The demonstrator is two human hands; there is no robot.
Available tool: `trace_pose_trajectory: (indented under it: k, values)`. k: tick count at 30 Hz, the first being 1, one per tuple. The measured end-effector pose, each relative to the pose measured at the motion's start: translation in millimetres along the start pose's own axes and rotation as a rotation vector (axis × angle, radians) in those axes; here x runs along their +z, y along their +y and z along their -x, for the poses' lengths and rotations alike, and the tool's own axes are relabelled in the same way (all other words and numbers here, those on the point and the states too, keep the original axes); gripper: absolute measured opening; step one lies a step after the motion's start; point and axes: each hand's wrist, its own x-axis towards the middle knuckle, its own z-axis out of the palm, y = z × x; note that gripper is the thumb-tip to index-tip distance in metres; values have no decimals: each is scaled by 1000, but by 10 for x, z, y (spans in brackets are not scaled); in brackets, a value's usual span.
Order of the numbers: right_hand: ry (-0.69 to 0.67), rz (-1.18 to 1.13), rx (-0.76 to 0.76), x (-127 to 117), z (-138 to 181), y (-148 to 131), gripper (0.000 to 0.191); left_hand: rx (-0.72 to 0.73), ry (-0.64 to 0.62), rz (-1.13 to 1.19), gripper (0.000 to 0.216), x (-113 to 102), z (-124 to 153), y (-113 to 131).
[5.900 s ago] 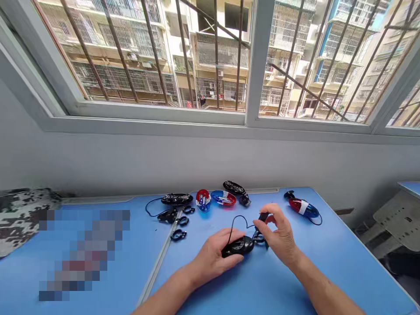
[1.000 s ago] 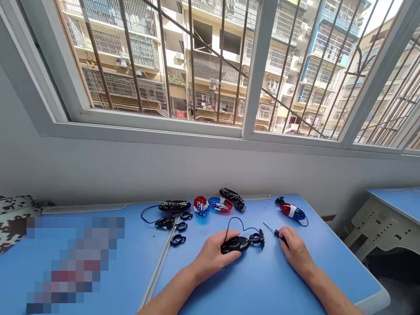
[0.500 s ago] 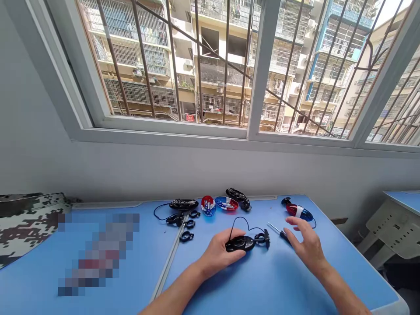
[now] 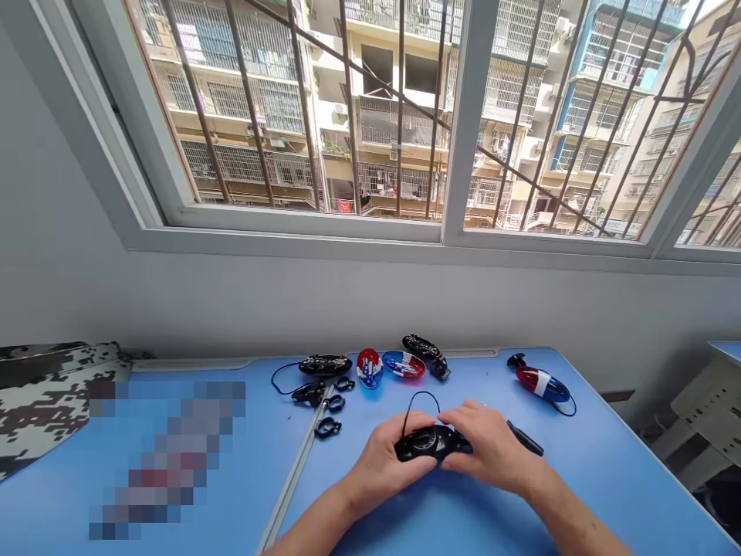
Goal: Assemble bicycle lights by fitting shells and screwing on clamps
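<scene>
Near the lower centre of the head view, a black oval unit (image 4: 426, 442) lies low over the blue table (image 4: 602, 471), between the person's hands. The left hand (image 4: 389, 457) holds its left end, thumb in front and fingers behind. The right hand (image 4: 492, 448) is closed about its right end, thumb and fingertips on it, and covers whatever part is there. A thin black wire (image 4: 408, 413) loops up behind the unit. Just right of the right hand, partly hidden by it, lies a black handle (image 4: 526, 438).

Left of centre, three black ring clamps (image 4: 327, 428) stand in a row near a grey strip (image 4: 296, 471); above them lie a black mount (image 4: 309, 394) and a long black shell (image 4: 325, 365) with a cable. Along the table's far edge, at centre, sit two red-and-blue clear shells (image 4: 404, 364) and another black shell (image 4: 421, 347). Toward the right of the frame is a red, white and blue unit (image 4: 541, 384). Camouflage cloth (image 4: 46, 409) fills the left edge; a pixelated patch beside it cannot be made out.
</scene>
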Motion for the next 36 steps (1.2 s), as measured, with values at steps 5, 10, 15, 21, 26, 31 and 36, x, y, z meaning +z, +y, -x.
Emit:
trace_pose_trajectory:
  k: [5, 10, 15, 21, 26, 31, 36]
  values:
    - [75, -141, -46, 135, 96, 58, 37, -113, 19, 33, 48, 33, 15, -25]
    - [176, -200, -104, 273, 97, 145, 34, -148, -23, 71, 53, -16, 4, -69]
    - [231, -215, -104, 316, 74, 185, 32, -156, -64, -54, 50, -104, -19, -97]
    - [245, -208, -54, 365, 93, 209, 45, -131, -64, -133, 35, -103, -20, -75]
    - [220, -210, -39, 388, 100, 218, 50, -102, -66, -118, 34, -98, -16, -46]
    - [190, -204, 16, 377, 93, 212, 46, -88, -74, -104, 36, -102, -9, -53]
    - [180, -194, 31, 376, 104, 206, 52, -48, -66, -127, 37, -93, -5, -37]
